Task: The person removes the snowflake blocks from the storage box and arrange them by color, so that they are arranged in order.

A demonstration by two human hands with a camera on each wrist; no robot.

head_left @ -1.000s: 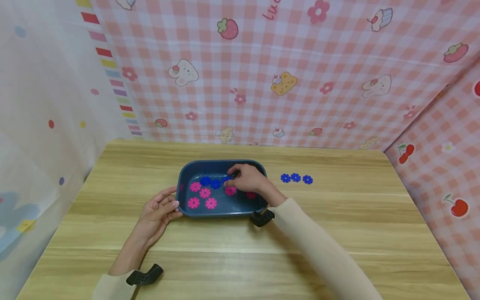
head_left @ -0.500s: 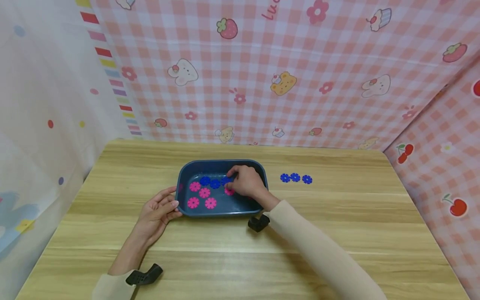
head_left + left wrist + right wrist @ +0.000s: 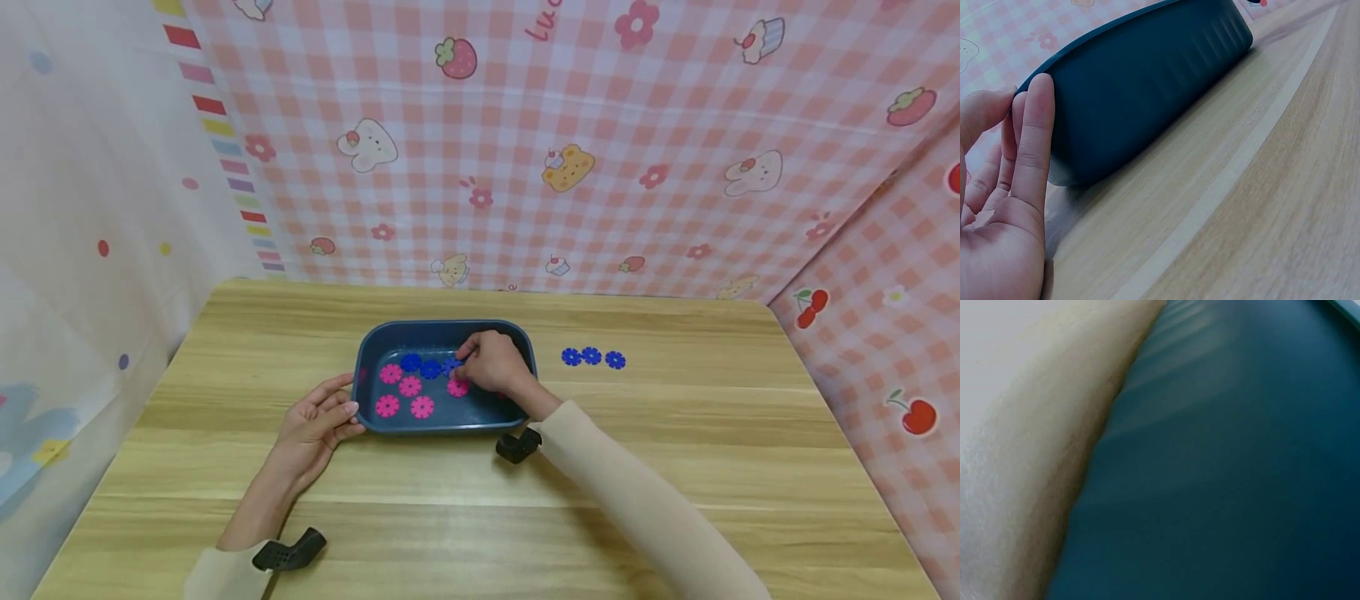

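Note:
A dark blue tray (image 3: 442, 427) stands on the wooden table, with pink and blue notched plastic discs inside. My left hand (image 3: 318, 425) is at the tray's left end; in the left wrist view its straight fingers (image 3: 1036, 137) lie along the outer wall, the thumb at the rim. My right hand (image 3: 495, 362) reaches over the front rim into the tray, thumb and index finger pinching a blue notched disc (image 3: 449, 367). Just below this disc lies a pink disc (image 3: 458, 387), partly under the fingertips. The right wrist view shows skin beside the tray's wall (image 3: 1210, 475), the fingers hidden.
Several pink discs (image 3: 410, 386) lie in the tray's left half, below two blue discs (image 3: 430, 369). Right of the tray, three blue discs (image 3: 592, 356) lie in a row on the table (image 3: 675, 467). Patterned cloth (image 3: 525, 233) hangs behind.
The right hand has turned slightly at the blue disc, which shows more now and sits a little lower. The pink disc below it has shifted slightly down. The left hand keeps its place.

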